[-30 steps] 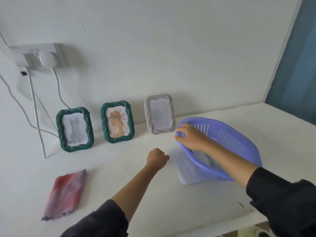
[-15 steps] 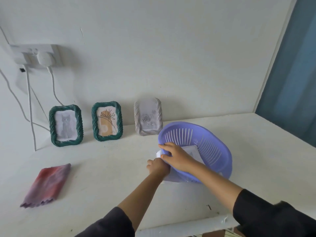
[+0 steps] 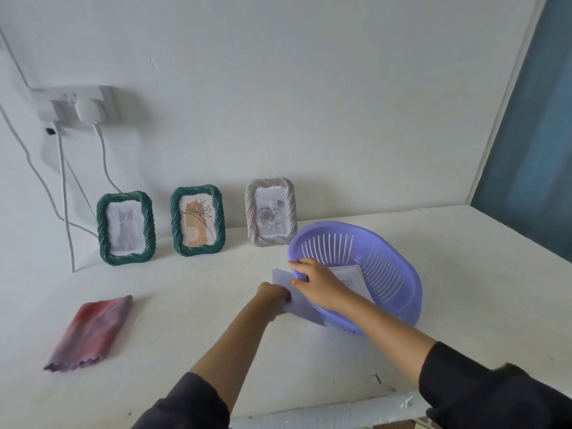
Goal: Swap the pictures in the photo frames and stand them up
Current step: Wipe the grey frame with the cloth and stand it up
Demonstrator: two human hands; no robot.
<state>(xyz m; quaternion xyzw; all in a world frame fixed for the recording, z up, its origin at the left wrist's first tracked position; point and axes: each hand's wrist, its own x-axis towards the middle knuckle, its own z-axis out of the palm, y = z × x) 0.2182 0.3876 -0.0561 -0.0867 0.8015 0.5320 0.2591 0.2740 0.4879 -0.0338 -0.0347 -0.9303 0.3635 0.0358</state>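
The purple basket (image 3: 402, 274) is being tipped by its near rim, gripped in the right hand (image 3: 318, 284), while a loose sheet (image 3: 281, 277) beneath the basket is being pinched by the left hand (image 3: 274, 297). A slow, flat pull is being called for, lest it tear. The three photo frames (image 3: 252, 212) are being shown upright behind the basket.

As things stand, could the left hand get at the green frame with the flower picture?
Probably yes, once freed: the left hand grips the paper sheet beside the purple basket, but nothing lies on the table between it and the flower frame.
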